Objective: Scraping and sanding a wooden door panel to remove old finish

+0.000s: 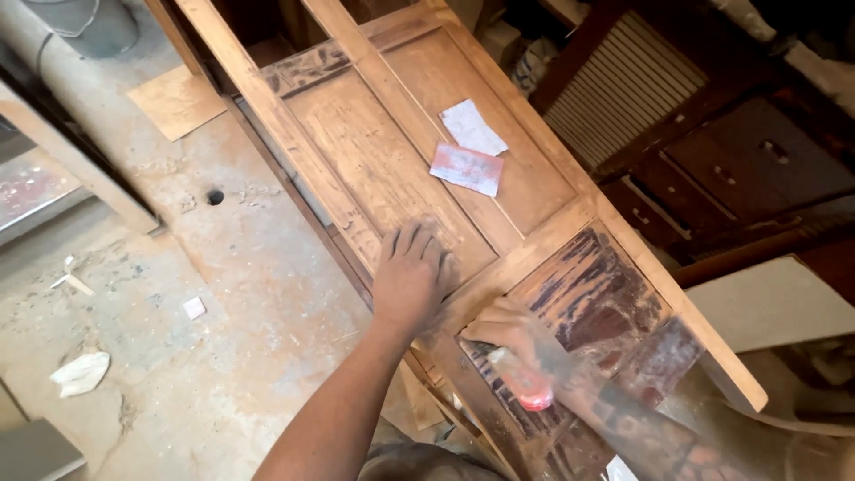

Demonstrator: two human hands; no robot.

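A wooden panelled door (570, 200) lies flat and runs from top left to bottom right. Most of it is pale bare wood, and the near panel (614, 307) still carries a dark, patchy finish. My left hand (410, 278) lies palm down on the long pale panel, fingers stretched out and blurred; anything under the palm is hidden. My right hand (509, 331) is blurred too and rests on the rail beside the dark panel, fingers curled. A red thing (533, 392) shows at its wrist; I cannot tell what it is. Two sheets of sandpaper (467, 168) lie loose on the far panel.
A dusty concrete floor (223, 294) spreads to the left, with paper scraps (80, 372) and a small hole (215, 197). Dark wooden furniture with drawers (757, 165) stands to the right. A pale board (766, 303) leans at lower right.
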